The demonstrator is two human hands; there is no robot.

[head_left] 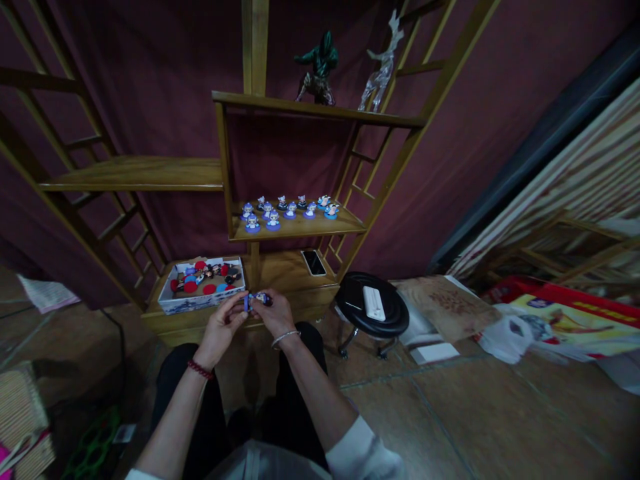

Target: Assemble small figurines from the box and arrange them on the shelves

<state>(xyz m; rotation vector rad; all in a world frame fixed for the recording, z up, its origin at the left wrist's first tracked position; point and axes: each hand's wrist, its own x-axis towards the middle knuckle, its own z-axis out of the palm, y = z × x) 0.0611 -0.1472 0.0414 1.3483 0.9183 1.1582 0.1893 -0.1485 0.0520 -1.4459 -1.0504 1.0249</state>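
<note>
Between my two hands is a small figurine (259, 298) with a purple-blue round base, lying on its side. My left hand (225, 323) pinches it at the base end, fingers closed. My right hand (276, 313) grips its body and head end. Just beyond my left hand, an open white cardboard box (200, 305) holds loose figurines and red and blue discs. Several figurines (273, 220) on round bases, mostly purple and some blue, stand upright in rows on the middle shelf (300, 230).
A phone (313, 262) lies on the lower shelf. To the right stands a black wheeled stool (395, 313) with a white object (373, 303) on it. A dark green statue (320, 67) and a clear statue (381, 70) top the upper shelf. Plastic bags (507, 337) lie far right.
</note>
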